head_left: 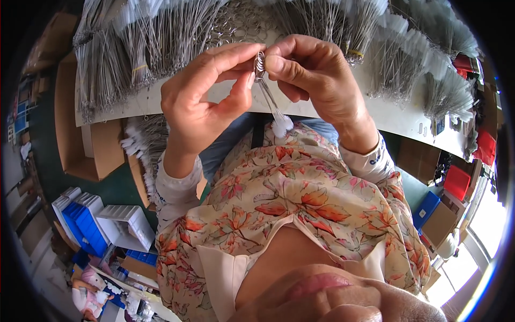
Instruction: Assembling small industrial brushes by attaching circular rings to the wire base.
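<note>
White tabletop (397, 115), wire bundles (161, 45) | left grip (201, 102): narrowed around looped wires (260, 62) | right grip (319, 72): pinched at their loops

Bundles of white-tufted wire brushes (161, 45) block the desk (147, 103) left and right, metal rings (232, 35) between; the near strip offers passage, the left hand (204, 94) and right hand (322, 75) over its middle.

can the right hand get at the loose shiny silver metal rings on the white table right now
Probably yes: the rings lie past the right hand, between bundles of thin silver wires that leave their middle uncovered. That hand, though, holds a looped silver wire bunch with white tips.
</note>
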Demonstrator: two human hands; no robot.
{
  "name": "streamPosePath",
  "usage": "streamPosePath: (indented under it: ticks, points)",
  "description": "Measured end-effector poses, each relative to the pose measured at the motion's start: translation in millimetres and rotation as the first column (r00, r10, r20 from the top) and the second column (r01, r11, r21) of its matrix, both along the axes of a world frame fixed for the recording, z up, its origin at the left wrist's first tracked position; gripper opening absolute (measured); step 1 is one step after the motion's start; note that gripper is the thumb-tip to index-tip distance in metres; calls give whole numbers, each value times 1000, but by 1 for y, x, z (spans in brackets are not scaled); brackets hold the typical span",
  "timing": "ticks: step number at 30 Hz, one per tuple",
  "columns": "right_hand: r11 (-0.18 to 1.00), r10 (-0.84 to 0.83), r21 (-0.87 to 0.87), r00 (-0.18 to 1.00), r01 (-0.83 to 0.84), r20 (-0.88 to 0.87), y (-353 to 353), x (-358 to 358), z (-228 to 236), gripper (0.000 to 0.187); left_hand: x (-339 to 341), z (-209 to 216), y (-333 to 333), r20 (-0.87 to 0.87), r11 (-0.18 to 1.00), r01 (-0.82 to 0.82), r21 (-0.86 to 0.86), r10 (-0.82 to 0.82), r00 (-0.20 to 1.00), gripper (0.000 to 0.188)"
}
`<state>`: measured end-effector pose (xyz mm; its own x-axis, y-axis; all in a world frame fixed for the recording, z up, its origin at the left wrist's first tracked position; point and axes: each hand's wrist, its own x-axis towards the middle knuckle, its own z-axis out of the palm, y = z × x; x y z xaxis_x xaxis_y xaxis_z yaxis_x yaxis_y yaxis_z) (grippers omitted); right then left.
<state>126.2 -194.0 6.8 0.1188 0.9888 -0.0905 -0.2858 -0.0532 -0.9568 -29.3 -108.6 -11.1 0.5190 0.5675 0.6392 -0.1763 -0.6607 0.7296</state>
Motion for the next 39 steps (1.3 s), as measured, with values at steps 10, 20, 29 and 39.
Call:
streamPosePath:
  ticks: [10,20,29,39]
  points:
    - [999,-17,35,946,6,325,-4,5,-1,14,-2,20,15,-216,975,188,-121,-211,953,18]
    - [998,59,-27,997,-58,40,-6,-8,-15,13,-20,7,12,-20,646,196,-738,-312,950,14]
    - [994,92,53,994,-95,55,-1,-23,-18,13,-40,7,8,207,304,308,-901,-321,924,12]
    - [987,111,117,993,-114,30,3,-56,-24,8,-51,1,-3,204,714,220,-665,-110,973,12]
